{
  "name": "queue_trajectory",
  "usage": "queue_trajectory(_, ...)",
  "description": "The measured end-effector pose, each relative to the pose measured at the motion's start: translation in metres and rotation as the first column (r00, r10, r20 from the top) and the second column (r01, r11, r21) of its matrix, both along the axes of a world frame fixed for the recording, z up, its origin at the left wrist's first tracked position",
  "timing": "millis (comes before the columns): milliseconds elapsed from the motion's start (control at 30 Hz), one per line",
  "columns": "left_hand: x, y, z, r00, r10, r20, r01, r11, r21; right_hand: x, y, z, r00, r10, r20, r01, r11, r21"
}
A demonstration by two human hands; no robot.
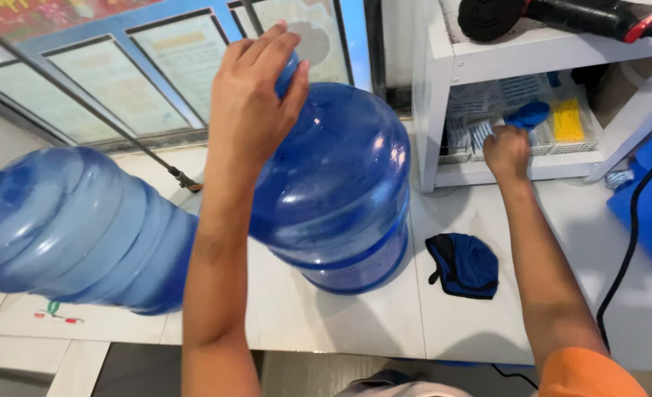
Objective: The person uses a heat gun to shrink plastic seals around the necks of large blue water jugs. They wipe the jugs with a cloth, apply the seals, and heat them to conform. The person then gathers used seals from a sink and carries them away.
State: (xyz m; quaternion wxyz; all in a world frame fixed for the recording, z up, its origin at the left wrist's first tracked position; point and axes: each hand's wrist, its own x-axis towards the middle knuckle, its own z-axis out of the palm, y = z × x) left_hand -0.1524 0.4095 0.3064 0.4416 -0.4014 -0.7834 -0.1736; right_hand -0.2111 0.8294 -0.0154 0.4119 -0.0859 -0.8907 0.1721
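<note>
- The left hand (256,95) is laid over the neck of the upright blue water jug (333,191), fingers wrapped around the mouth; the jug is gripped at its top and stands on the white worktop (355,323), tilted slightly toward the window.
- The right hand (507,152) is stretched well away to the right, closed around a small blue cap (528,115) at the lower shelf (517,173) of a white rack.
- The cap is thus held up and to the right of the jug's mouth, with the jug's long axis running from the worktop up toward the left hand.
- A second blue jug (76,228) is seen lying on its side at the left, just beside the left forearm.
- A dark blue cloth (464,265) lies on the worktop between the upright jug and the right forearm.
</note>
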Motion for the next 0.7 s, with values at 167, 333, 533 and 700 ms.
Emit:
queue_trajectory(167,0.009,0.005,0.003,1.0,0.012,0.013,-0.013,0.999,0.039,-0.038,0.059,0.005,0.96,-0.271,0.076,0.247,0.941,0.231)
queue_trajectory(333,0.01,0.009,0.001,0.993,0.004,0.122,-0.023,0.989,0.149,-0.096,0.111,0.027,0.943,-0.329,0.051,0.313,0.929,0.198)
queue_trajectory(533,0.012,0.018,0.0,0.988,-0.085,0.13,0.052,0.969,0.241,-0.144,0.121,0.035,0.969,-0.144,0.201,0.095,0.968,0.234)
queue_trajectory(700,0.01,0.023,-0.003,0.994,-0.06,0.096,0.032,0.962,0.271,-0.149,0.123,0.034,0.971,-0.142,0.193,0.096,0.969,0.228)
